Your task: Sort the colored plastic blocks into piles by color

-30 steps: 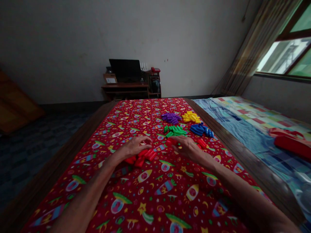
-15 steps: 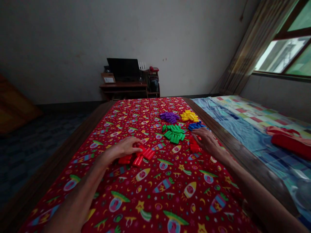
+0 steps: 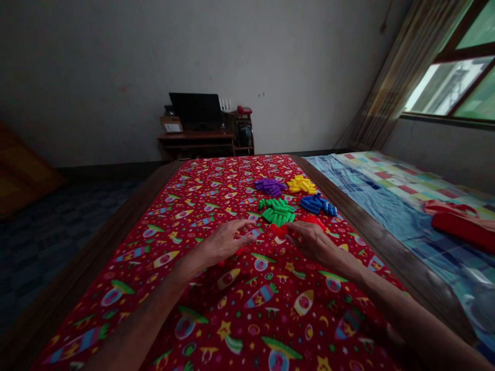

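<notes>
My left hand (image 3: 226, 240) hovers over the cloth left of centre, its thumb and fingers apart. Just below it, partly hidden, show some red pieces (image 3: 240, 251). My right hand (image 3: 315, 241) is closed at the fingertips on red plastic pieces (image 3: 278, 230), pointing toward my left hand. Behind its knuckles more red pieces (image 3: 313, 220) lie on the cloth, partly covered. Close beyond the hands is a pile of green plastic pieces (image 3: 278, 211). Blue pieces (image 3: 313, 204) lie to the right of the green ones.
Purple pieces (image 3: 269, 186) and yellow pieces (image 3: 301, 184) lie farther back. A red patterned cloth (image 3: 259, 319) covers the wooden-edged table (image 3: 417, 278). On the right is a bed with a blue cover (image 3: 359, 190). A desk with a black monitor (image 3: 195, 111) stands against the wall.
My right hand has moved left from the red pile, with red pieces at its fingertips. My left hand has shifted right and away from its grip on the red pieces.
</notes>
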Tool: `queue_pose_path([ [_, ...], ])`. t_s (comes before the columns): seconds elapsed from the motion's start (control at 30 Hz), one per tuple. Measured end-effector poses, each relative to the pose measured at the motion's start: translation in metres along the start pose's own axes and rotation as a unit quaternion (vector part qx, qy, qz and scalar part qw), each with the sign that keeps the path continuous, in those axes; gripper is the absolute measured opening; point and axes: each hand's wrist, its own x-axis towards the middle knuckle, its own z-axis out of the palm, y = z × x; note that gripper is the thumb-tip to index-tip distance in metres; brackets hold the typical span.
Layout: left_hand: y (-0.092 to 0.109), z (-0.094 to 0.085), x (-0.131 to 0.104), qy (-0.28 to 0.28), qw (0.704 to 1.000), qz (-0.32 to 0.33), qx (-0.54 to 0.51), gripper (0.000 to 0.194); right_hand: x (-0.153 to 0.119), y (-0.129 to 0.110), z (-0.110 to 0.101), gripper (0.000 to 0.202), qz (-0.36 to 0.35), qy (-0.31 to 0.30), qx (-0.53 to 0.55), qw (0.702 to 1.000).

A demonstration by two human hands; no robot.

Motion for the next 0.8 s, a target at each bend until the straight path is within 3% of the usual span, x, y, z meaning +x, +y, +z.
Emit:
queue_pose_path([
  [0.1,-0.023,-0.023,-0.007,0.046,0.985,-0.01,0.167,0.056,-0.032,0.03,-0.029,0.027,0.08,-0.007,-0.062,0.995],
  [0.2,-0.034,-0.028,-0.011,0.008,0.975,-0.024,0.221,0.054,-0.058,0.053,-0.047,0.033,0.148,-0.04,-0.123,0.98],
  [0.37,-0.015,-0.016,-0.007,-0.053,0.972,-0.058,0.222,0.042,-0.07,0.062,-0.038,0.044,0.213,-0.115,-0.193,0.951],
  [0.43,-0.009,-0.015,-0.004,-0.052,0.974,-0.068,0.208,0.043,-0.065,0.06,-0.035,0.051,0.202,-0.121,-0.194,0.952],
  [0.63,-0.014,-0.019,0.004,0.008,0.992,-0.047,0.115,0.042,-0.033,0.036,-0.033,0.056,0.157,-0.051,-0.191,0.968],
  [0.8,0.008,0.001,0.005,0.054,0.998,0.0,-0.022,0.035,-0.006,-0.014,0.003,0.034,-0.014,0.01,0.008,1.0],
])
